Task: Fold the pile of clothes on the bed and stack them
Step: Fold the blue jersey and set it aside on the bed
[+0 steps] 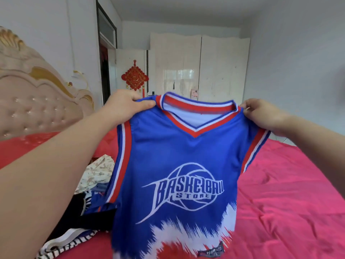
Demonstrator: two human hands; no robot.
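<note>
The jersey (177, 165) hangs in the air over the bed (289, 193), printed front towards the person, with its hem blurred near the lower edge of the view. The left hand (128, 103) pinches one shoulder strap between thumb and curled fingers, and the right hand (261, 114) pinches the other strap the same way. The fabric looks slick and thin (a sports knit, most likely), so the main risk is that a strap slides out of one pinch. The jersey would then swing down lopsided and need to be spread again. A second risk lies to the left. The pile (99, 172) of unfolded clothes sits just beside the hanging cloth, and part of it is hidden behind the jersey's edge. If the jersey is lowered there, it would land on the heap, wrinkle, and perhaps drag a loose piece along. The open sheet to the right seems the safer place. Laying the jersey down too fast could also trap air and curl the hem under, which would spoil the first fold. The folded stack, if one exists, is not in view.
</note>
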